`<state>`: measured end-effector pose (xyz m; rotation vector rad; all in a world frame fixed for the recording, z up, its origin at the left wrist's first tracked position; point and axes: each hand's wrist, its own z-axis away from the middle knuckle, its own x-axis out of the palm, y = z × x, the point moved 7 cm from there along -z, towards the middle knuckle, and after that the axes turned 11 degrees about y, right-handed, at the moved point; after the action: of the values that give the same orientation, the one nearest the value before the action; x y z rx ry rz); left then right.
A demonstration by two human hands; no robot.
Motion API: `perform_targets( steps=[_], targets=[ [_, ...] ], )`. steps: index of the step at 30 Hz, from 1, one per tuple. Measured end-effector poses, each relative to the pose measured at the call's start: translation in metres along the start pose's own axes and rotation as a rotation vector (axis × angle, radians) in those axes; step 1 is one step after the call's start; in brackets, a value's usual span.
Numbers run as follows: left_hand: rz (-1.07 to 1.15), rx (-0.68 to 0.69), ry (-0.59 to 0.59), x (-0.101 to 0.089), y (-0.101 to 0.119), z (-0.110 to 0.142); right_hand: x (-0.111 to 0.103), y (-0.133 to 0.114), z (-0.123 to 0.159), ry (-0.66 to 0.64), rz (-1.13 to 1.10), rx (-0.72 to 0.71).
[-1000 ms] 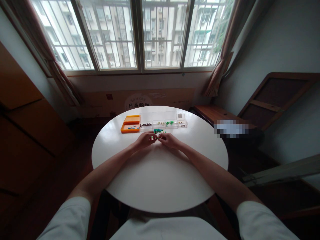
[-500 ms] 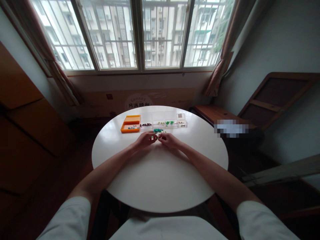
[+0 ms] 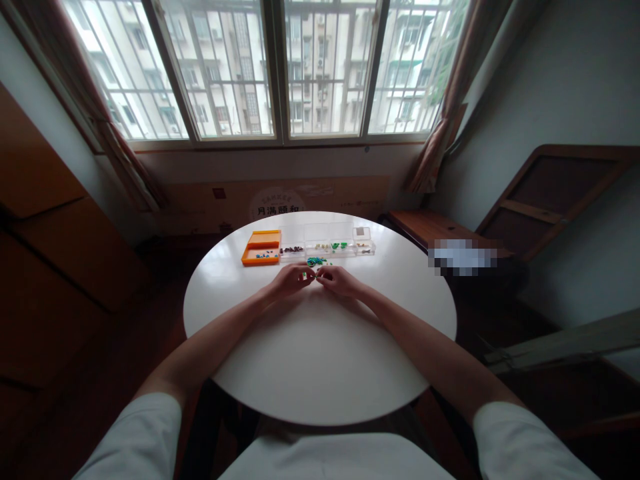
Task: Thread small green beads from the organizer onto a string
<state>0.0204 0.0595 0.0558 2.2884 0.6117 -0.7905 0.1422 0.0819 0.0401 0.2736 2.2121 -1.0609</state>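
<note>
My left hand [image 3: 291, 279] and my right hand [image 3: 340, 281] meet fingertip to fingertip above the white table. Both are closed in a pinch around something tiny between them, with a hint of green; its kind is too small to make out. Just beyond my fingers lies a small pile of green and blue pieces [image 3: 316, 261]. Behind it stand clear plastic boxes [image 3: 306, 252] with dark, pale and green bits in them. To the left, an orange box [image 3: 254, 261] with its lid raised holds several small blue pieces.
The round white table [image 3: 320, 373] reaches from my body towards the window. A wooden bench [image 3: 425, 223] stands beyond its right edge, with a blurred-out pale item on it. A large printed cardboard panel [image 3: 200, 200] leans below the window.
</note>
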Motion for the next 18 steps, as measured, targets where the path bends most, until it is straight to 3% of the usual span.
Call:
perform_targets(
  steps=[18],
  targets=[
    [0.013, -0.003, 0.006, 0.0005, -0.0015, 0.0003, -0.0007, -0.0015, 0.0001, 0.001, -0.004, -0.001]
  ],
)
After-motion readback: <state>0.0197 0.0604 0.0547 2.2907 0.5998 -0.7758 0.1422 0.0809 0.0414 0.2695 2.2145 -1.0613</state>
